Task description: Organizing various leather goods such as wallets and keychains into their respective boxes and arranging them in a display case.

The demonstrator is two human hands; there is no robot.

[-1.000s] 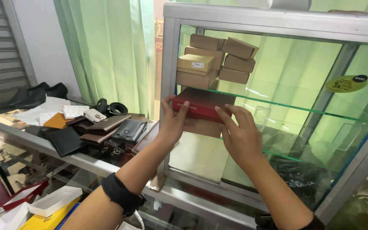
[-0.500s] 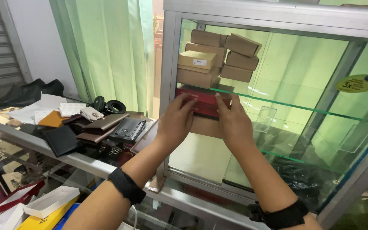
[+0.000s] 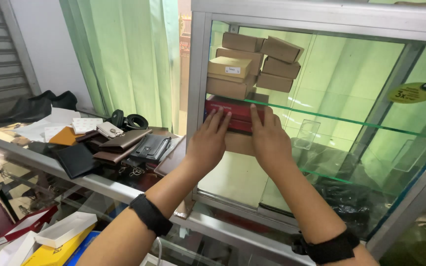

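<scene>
A flat red box (image 3: 236, 114) sits inside a glass display cabinet (image 3: 199, 74), just under its upper glass shelf (image 3: 341, 118) and on top of a brown cardboard box (image 3: 237, 143). My left hand (image 3: 209, 139) holds the red box at its left end with fingers laid flat on its front. My right hand (image 3: 268, 138) holds its right end the same way. Both arms wear black wristbands. Several brown cardboard boxes (image 3: 252, 61) are stacked on the shelf above.
To the left, a glass counter (image 3: 50, 170) carries wallets (image 3: 124, 143), a coiled black belt (image 3: 135, 121) and white cards. Green curtains (image 3: 119, 54) hang behind. White and yellow boxes (image 3: 55, 236) lie below the counter. A black bag (image 3: 343, 197) lies low in the cabinet.
Both hands have pushed the red box further into the cabinet, and have come closer together on its front. The view has shifted slightly nearer.
</scene>
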